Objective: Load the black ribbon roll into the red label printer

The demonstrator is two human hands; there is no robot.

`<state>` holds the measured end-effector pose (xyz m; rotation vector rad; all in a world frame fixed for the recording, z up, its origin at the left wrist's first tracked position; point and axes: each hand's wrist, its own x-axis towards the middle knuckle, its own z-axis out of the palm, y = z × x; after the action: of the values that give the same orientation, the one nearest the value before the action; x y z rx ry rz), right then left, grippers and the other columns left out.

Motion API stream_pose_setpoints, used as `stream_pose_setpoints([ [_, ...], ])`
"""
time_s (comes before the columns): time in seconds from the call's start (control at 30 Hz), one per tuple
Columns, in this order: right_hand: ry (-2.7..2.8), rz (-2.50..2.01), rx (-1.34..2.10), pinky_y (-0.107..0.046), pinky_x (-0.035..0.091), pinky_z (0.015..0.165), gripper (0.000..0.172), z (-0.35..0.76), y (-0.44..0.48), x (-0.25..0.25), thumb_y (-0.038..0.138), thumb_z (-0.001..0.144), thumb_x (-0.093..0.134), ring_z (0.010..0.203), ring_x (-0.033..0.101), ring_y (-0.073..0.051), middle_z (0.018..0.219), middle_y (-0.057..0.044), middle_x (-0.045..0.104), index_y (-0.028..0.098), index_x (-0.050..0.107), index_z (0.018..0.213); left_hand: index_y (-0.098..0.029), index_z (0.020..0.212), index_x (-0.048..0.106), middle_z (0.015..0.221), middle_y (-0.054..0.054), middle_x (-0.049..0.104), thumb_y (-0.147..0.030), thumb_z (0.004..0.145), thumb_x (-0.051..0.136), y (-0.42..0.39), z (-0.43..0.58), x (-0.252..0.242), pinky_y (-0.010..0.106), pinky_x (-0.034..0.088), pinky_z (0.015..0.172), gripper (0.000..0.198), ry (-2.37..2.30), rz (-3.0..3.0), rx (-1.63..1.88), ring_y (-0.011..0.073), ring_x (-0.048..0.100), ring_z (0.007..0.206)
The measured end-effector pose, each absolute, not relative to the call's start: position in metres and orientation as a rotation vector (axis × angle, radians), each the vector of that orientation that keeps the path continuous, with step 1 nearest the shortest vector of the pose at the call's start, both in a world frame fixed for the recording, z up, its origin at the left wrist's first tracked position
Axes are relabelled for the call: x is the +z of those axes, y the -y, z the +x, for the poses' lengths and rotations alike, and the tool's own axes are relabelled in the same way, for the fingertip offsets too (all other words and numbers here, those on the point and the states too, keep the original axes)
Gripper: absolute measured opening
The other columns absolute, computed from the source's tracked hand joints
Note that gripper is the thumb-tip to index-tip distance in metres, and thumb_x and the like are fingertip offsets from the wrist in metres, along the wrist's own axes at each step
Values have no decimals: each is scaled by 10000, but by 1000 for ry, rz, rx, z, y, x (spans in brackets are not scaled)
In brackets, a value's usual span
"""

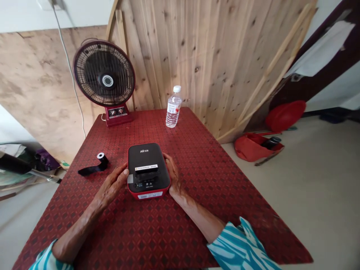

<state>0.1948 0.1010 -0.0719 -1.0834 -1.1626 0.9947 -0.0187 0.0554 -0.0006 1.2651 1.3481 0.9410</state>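
A black label printer [148, 157] with a red base lies on the red patterned table, its slot and small buttons toward me. My left hand [115, 183] presses against its left side, the thumb by the top edge. Around the right side curve the fingers of my right hand [173, 175], partly hidden by the casing. Between them, both hands grip the printer. To the left of it, a roll of black ribbon [103, 159] stands on end with a loose strip trailing out.
A dark red fan [105, 75] stands at the table's back left corner, and a water bottle [173, 108] at the back. Wooden boards [197, 48] lean behind the table [208, 157]. On the floor to the right sits a red bag [247, 147] with a dark cylinder inside.
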Motion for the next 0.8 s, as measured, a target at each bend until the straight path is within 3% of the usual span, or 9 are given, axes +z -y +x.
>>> stream_pose_setpoints([
  [0.37, 1145, -1101, 970, -428, 399, 1075, 430, 193, -99, -74, 525, 924, 391, 1197, 556, -224, 1239, -73, 632, 249, 616, 1165, -190, 1363, 559, 1295, 138, 635, -598, 866, 542, -63, -26, -10, 437, 538, 894, 643, -1226, 1214, 930, 344, 603, 1155],
  [0.57, 1172, -1112, 953, -435, 410, 1068, 407, 195, -99, -73, 508, 928, 403, 1192, 557, -236, 1233, -65, 635, 255, 630, 1151, -224, 1369, 536, 1181, 106, 680, -512, 806, 658, -65, -28, -10, 417, 526, 883, 644, -1230, 1198, 891, 301, 642, 1070],
  [0.8, 1194, -1100, 973, -420, 390, 1094, 388, 196, -98, -72, 484, 942, 394, 1227, 534, -217, 1279, -47, 613, 276, 610, 1189, -200, 1373, 503, 1123, 98, 673, -460, 802, 648, -68, -28, -7, 410, 512, 868, 644, -1264, 1228, 867, 286, 643, 1036],
])
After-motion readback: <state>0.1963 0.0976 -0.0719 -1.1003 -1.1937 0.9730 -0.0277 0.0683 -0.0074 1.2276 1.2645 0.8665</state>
